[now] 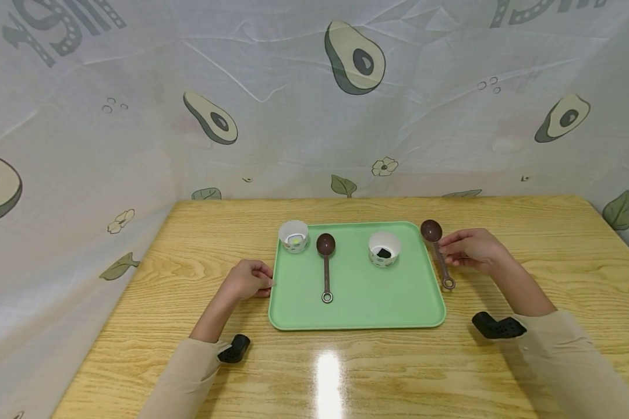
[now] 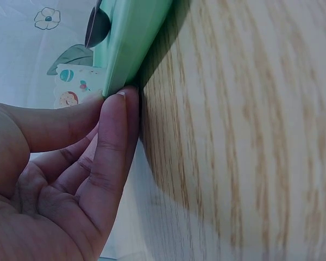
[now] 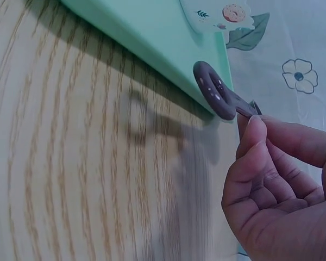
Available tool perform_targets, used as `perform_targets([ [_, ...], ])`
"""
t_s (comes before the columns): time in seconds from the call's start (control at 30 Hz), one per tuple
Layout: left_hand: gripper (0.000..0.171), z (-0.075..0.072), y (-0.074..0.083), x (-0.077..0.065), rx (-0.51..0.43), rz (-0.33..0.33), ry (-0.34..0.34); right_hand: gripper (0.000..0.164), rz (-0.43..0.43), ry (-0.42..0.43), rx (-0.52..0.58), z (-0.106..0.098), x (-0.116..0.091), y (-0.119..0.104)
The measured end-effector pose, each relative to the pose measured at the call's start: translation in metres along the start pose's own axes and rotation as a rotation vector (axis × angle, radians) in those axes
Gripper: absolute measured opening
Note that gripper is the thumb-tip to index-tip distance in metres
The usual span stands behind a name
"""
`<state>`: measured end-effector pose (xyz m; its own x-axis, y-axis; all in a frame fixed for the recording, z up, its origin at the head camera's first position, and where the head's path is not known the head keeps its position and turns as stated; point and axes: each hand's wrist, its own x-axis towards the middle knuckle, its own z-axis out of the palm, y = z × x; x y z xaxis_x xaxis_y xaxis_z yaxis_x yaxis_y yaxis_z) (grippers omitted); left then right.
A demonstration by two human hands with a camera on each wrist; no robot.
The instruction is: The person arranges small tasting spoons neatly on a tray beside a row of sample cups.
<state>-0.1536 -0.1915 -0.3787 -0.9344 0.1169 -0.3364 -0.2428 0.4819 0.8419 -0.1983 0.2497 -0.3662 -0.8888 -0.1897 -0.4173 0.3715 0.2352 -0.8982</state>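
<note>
My left hand [image 1: 247, 280] pinches the left rim of a light green tray [image 1: 356, 311]; in the left wrist view the thumb and fingers meet at the tray's edge [image 2: 122, 49]. Between the fingertips of my right hand [image 1: 474, 249] is the handle of a brown measuring spoon [image 1: 431, 231], held over the tray's right edge. Its ring end [image 3: 224, 107] shows apart from the table in the right wrist view. A second brown spoon [image 1: 326, 244] lies on the tray. Two patterned paper cups stand there too: the left cup [image 1: 294, 247] contains something pale and yellowish, the right cup [image 1: 382, 262] a black piece [image 1: 384, 253].
A wooden table [image 1: 377, 378] lies around the tray, with a bright reflection near its front. Behind it hangs a white cloth [image 1: 283, 134] printed with avocados. A black wrist device sits at each beige sleeve [image 1: 566, 343].
</note>
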Motion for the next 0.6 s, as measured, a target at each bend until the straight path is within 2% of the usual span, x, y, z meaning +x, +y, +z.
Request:
perform_targets([
  [0.2, 0.008, 0.003, 0.002, -0.001, 0.011, -0.043, 0.038, 0.012, 0.0, -0.004, 0.013, 0.005, 0.0, -0.002],
  [0.6, 0.008, 0.003, -0.001, 0.002, 0.032, -0.038, 0.039, 0.009, -0.005, -0.001, 0.052, 0.015, 0.001, -0.003],
])
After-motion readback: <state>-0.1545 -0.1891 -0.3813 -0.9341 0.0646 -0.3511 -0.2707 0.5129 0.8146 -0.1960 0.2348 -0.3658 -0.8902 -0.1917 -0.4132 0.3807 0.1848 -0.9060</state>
